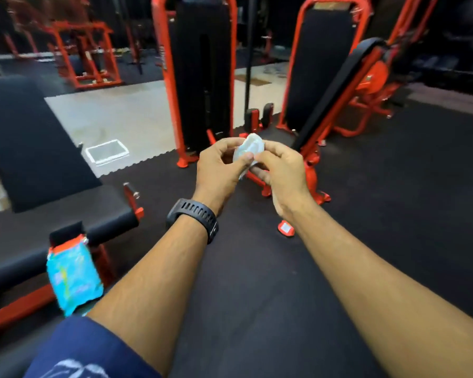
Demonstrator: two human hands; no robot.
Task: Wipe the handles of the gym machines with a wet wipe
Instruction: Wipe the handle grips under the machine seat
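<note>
One wipe (pixel 250 147) between left hand (pixel 219 167), right hand (pixel 281 173)

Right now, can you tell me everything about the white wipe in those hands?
The wet wipe is a pale white sheet that looks soft and damp. It is crumpled into a bunch, not spread flat. It is held up in the air in front of the person. The left hand and the right hand both pinch it, one from each side.

The wet wipe (pixel 250 148) is a small, white, crumpled wad held in the air, pinched between the fingertips of the left hand (pixel 219 170) and the right hand (pixel 281 173). The teal wipe packet (pixel 73 279) rests tilted on a black-and-red machine (pixel 107 216) at lower left.
</note>
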